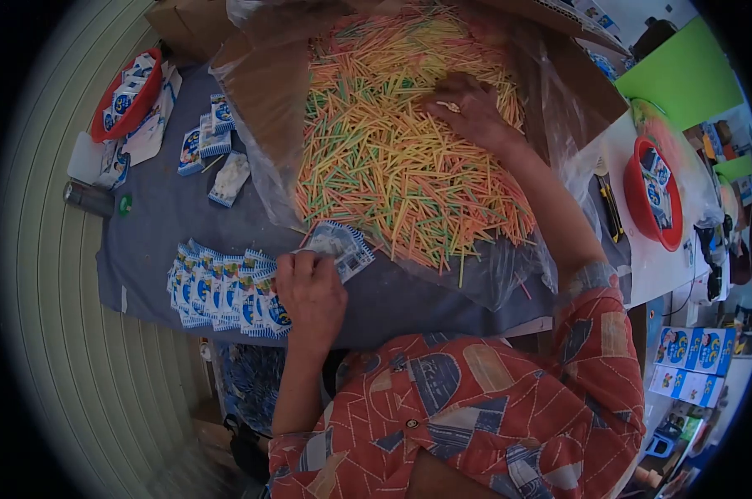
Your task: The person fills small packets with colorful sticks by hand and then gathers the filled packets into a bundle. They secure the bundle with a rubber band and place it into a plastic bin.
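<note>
A large heap of thin sticks (401, 150) in yellow, orange, pink and green fills a plastic-lined cardboard box. My right hand (476, 112) rests in the upper right of this heap, its fingers curled, with some pale sticks showing between thumb and fingers. At the near edge of the box, my left hand (312, 291) is closed on the edge of a small blue-and-white packet (340, 249) with a see-through panel. Left of that hand, an overlapping row of blue-and-white printed packets (218, 287) lies on the grey cloth.
A few packets (214, 137) and a white-filled one (229, 179) lie left of the box. Red baskets (135, 112) with packets stand at the left and the right (645, 208). Beside the right basket is a yellow-and-black cutter (611, 208). Clear plastic liner (264, 166) drapes over the box edges.
</note>
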The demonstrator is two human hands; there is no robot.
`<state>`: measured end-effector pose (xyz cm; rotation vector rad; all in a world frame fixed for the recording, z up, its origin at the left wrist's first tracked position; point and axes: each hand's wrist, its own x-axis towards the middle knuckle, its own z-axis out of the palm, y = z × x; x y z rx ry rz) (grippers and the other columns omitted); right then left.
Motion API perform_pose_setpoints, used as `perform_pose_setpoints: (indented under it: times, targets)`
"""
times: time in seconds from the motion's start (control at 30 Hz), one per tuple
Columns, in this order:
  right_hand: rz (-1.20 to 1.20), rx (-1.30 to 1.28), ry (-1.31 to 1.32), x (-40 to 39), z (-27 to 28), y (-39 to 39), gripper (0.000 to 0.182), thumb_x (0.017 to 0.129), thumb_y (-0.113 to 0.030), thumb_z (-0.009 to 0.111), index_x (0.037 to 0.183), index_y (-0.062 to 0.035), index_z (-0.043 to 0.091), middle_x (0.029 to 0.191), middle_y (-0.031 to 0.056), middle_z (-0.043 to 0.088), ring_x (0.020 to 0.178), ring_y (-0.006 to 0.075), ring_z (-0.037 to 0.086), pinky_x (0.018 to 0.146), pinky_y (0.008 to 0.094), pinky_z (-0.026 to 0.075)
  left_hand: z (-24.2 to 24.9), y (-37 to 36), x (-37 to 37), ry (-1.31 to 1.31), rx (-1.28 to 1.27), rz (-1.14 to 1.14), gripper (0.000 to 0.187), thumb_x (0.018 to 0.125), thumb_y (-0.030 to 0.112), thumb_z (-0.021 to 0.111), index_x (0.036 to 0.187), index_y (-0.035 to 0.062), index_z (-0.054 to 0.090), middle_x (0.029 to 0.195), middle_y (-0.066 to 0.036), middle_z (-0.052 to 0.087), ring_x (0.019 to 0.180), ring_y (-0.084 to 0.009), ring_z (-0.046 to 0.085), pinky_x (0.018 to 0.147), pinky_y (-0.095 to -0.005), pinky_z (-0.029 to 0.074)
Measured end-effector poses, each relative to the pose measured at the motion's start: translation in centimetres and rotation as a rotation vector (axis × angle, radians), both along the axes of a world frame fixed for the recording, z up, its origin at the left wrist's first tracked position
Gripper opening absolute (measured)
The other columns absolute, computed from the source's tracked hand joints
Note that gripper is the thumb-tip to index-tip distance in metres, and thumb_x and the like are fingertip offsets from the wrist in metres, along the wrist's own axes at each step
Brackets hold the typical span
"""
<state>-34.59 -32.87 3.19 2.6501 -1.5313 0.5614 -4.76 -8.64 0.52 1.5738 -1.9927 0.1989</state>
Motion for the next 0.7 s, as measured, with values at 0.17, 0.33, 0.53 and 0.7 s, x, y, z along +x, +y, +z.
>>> perform_pose_setpoints:
  times: [0.17,0.33,0.53,0.7]
  targets:
    - [0.037,0.360,-0.606,1.1,2.8,1.2,0.055,0.102,-0.054,0.041,0.124,-0.0121,0.069,0.151,0.0112,0.044,0.142,0.0239,0.034,0.118,0.0447,0.019,-0.4,0.6,0.0,0.122,0.041,0.005,0.017,0.074,-0.003,0.070,0.090,0.0016,0.070,0.088,-0.009,0.062,0.082,-0.0304,0.060,0.071,-0.0429,0.048]
    - [0.472,0.434,-0.990,4.5,6.6,6.4,0.064,0.104,-0.059,0.032,0.126,-0.0084,0.065,0.146,0.0153,0.050,0.137,0.0254,0.042,0.115,0.0427,0.029,2.1,-1.5,-0.2,0.621,0.053,-0.075,0.014,0.080,-0.003,0.074,0.092,-0.0011,0.068,0.086,-0.011,0.066,0.073,-0.0225,0.066,0.062,-0.0326,0.050]
    - [0.731,0.621,-1.120,10.2,5.6,10.5,0.064,0.105,-0.056,0.032,0.116,-0.0046,0.069,0.128,0.0130,0.064,0.128,0.0283,0.054,0.113,0.0454,0.033,2.2,-3.9,-3.0,1.011,0.070,-0.374,0.016,0.082,-0.003,0.077,0.093,-0.0020,0.065,0.086,-0.009,0.068,0.071,-0.0133,0.064,0.062,-0.0271,0.050]
    - [0.772,0.494,-0.835,10.5,6.5,11.5,0.054,0.104,-0.051,0.042,0.114,-0.0062,0.070,0.117,0.0090,0.070,0.124,0.0291,0.057,0.107,0.0459,0.038,1.0,-3.8,-3.0,1.268,0.130,-0.358,0.015,0.084,-0.002,0.077,0.094,-0.0013,0.066,0.086,-0.007,0.068,0.074,-0.0103,0.065,0.063,-0.0241,0.051]
